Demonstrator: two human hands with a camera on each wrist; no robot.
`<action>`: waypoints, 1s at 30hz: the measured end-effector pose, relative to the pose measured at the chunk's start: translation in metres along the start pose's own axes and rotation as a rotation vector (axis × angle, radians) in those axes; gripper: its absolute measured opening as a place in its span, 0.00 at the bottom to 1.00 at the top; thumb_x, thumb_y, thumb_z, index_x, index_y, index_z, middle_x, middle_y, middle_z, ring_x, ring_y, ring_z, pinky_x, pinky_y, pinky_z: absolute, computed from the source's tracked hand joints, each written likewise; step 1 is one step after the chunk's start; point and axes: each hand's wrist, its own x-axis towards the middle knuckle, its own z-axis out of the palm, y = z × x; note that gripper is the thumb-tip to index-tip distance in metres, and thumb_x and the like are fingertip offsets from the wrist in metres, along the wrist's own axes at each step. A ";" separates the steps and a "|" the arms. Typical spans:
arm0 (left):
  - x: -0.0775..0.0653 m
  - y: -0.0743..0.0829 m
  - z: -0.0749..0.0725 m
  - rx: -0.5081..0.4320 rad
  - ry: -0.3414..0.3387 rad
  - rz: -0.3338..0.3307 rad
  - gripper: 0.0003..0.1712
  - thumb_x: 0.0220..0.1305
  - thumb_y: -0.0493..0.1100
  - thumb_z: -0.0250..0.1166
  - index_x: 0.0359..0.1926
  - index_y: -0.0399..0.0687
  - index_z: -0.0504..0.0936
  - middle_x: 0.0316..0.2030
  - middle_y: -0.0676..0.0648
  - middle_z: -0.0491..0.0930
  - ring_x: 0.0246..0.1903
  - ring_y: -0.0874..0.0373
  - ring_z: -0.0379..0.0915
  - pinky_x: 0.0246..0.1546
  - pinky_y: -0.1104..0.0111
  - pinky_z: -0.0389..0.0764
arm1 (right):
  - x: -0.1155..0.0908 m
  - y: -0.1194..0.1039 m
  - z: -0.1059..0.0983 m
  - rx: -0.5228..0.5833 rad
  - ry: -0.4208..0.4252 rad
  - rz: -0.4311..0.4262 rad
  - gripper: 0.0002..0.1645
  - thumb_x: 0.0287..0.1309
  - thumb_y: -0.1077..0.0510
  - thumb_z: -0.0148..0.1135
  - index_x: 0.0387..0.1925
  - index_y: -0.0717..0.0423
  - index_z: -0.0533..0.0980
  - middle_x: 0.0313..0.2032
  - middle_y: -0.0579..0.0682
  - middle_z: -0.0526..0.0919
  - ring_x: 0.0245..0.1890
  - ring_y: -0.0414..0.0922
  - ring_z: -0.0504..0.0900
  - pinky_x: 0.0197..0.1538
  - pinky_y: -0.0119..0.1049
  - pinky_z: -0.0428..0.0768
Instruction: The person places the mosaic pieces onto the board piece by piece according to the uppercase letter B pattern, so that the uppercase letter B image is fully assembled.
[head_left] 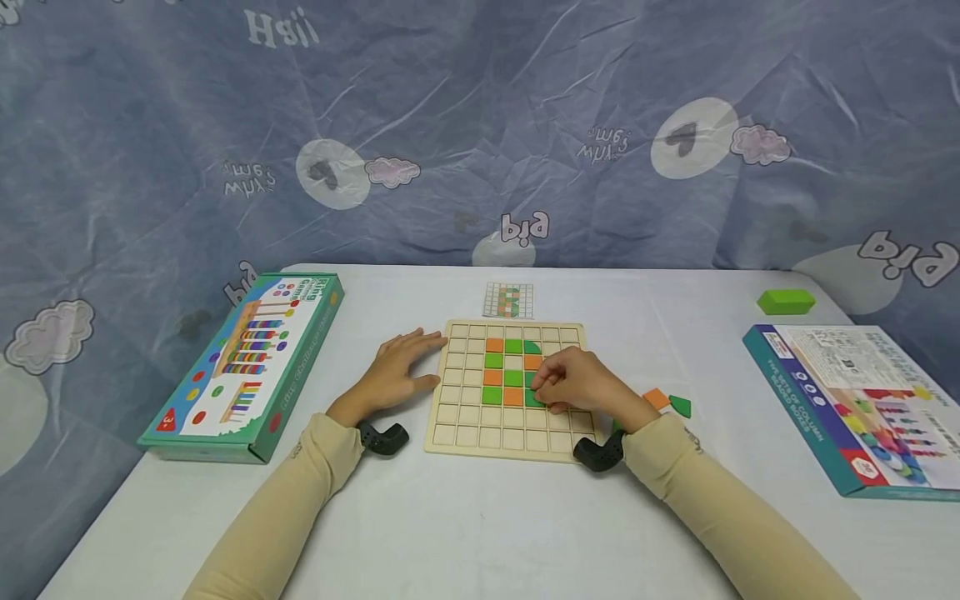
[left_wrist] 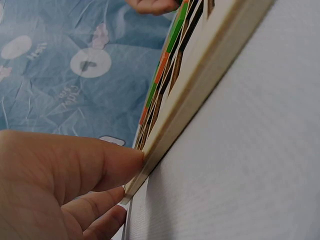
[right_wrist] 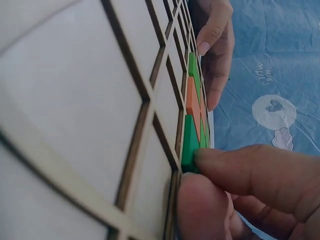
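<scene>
A wooden grid board (head_left: 468,437) lies on the white table, with orange and light green square tiles and dark green rounded pieces in its middle cells. My right hand (head_left: 581,382) is over the right part of the board, its thumb and finger pinching a dark green tile (right_wrist: 189,145) at the lower right of the coloured group. The tile sits in or on its cell; how deep is hidden. At the board's left edge, my left hand (head_left: 393,367) has its fingers spread, and the thumb (left_wrist: 122,162) touches the rim.
Behind the board lies a small printed pattern card (head_left: 508,300). Loose orange (head_left: 656,398) and dark green pieces (head_left: 680,407) lie near my right wrist. A game box (head_left: 247,358) is on the left, another box (head_left: 877,408) on the right, with a green block (head_left: 785,302) behind it.
</scene>
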 end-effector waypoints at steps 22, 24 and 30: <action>0.000 -0.004 0.002 0.002 0.008 0.013 0.39 0.67 0.46 0.66 0.78 0.41 0.72 0.79 0.38 0.68 0.82 0.35 0.51 0.80 0.36 0.46 | -0.039 0.019 -0.042 0.096 0.002 -0.054 0.17 0.74 0.58 0.67 0.54 0.68 0.84 0.28 0.53 0.80 0.21 0.42 0.73 0.23 0.33 0.71; -0.001 -0.003 0.002 0.002 0.010 0.014 0.39 0.67 0.46 0.66 0.78 0.41 0.73 0.79 0.38 0.68 0.82 0.35 0.51 0.80 0.36 0.46 | -0.045 0.022 -0.049 0.099 0.014 -0.027 0.18 0.74 0.57 0.68 0.55 0.68 0.84 0.26 0.52 0.78 0.19 0.42 0.71 0.21 0.32 0.67; -0.001 -0.001 0.001 0.005 0.009 0.015 0.39 0.67 0.46 0.66 0.78 0.41 0.73 0.79 0.38 0.68 0.82 0.35 0.51 0.80 0.35 0.46 | -0.060 0.036 -0.064 0.138 0.029 0.028 0.19 0.76 0.59 0.65 0.58 0.70 0.81 0.22 0.51 0.75 0.19 0.43 0.70 0.25 0.33 0.68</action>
